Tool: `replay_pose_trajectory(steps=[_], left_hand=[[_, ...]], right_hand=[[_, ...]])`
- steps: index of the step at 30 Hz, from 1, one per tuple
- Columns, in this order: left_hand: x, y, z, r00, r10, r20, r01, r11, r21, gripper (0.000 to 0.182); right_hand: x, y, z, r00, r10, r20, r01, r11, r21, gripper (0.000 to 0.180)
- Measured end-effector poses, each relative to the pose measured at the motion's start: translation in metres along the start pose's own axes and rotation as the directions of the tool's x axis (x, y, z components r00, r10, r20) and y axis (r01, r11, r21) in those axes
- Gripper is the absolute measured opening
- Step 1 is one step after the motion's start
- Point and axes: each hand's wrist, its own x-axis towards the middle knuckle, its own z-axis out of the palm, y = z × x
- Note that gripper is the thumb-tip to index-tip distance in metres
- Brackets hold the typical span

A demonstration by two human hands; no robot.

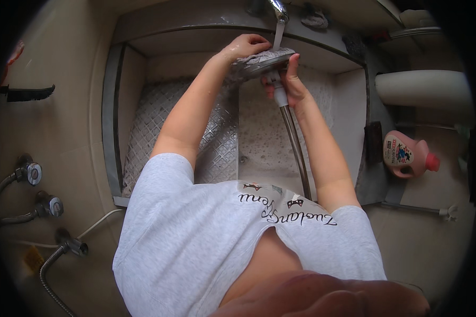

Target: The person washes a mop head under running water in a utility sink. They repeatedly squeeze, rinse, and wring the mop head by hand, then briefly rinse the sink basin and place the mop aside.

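Tilted under the running metal tap (pixel 279 11) is a round mop head, its plate (pixel 271 65) topped by a wet grey-white cloth pad (pixel 267 56). My right hand (pixel 295 81) holds it from below, thumb at the plate's rim and fingers by the pale plastic joint (pixel 280 96). From that joint a metal mop pole (pixel 294 144) runs back towards my chest. My left hand (pixel 248 44) rests on the pad's left end with curled fingers; whether they pinch the cloth is hidden. Water falls on the pad and drips off its left side.
Below is a wide sink (pixel 301 158) with a ridged washboard slope (pixel 154 119) on its left. A pink detergent bottle (pixel 406 154) lies to the right, by a white cylindrical object (pixel 422 88). Valves (pixel 33 173) and a metal hose (pixel 47 269) jut from the left wall.
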Motion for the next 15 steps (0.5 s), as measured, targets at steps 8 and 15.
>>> replay_pose_trajectory(steps=[8,15], left_hand=[[0.001,0.012,0.01,0.947,0.181,0.265,-0.207,0.976,0.072,0.042],[-0.022,-0.021,-0.029,0.962,0.115,0.248,-0.038,0.955,-0.295,0.048]], right_hand=[[-0.002,0.001,0.005,0.996,0.059,-0.07,-0.048,0.988,0.148,0.1],[-0.009,-0.013,0.01,0.997,0.047,0.054,-0.064,0.924,0.378,0.107]])
